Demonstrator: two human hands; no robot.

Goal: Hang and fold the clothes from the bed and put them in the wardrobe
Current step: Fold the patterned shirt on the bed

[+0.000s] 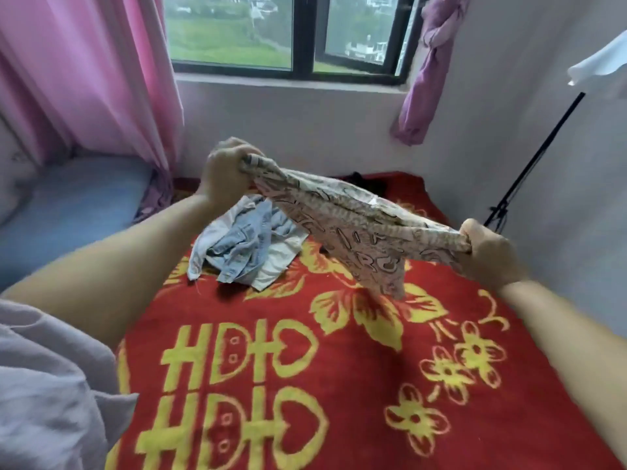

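Note:
I hold a cream patterned garment (356,228) stretched in the air above the bed. My left hand (225,173) grips its upper left end and my right hand (488,252) grips its lower right end. Part of the cloth hangs down in the middle. Under it, on the red blanket (305,368) with yellow flowers and characters, lies a crumpled heap of light blue denim and white clothes (244,247). A dark item (369,183) lies at the far edge of the bed, mostly hidden behind the held garment.
A blue mattress (68,212) adjoins the bed on the left under pink curtains (84,79). The window (288,32) and white wall stand beyond the bed. A purple tied curtain (427,72) hangs right. A black stand (532,161) leans by the right wall with white cloth (600,66) above.

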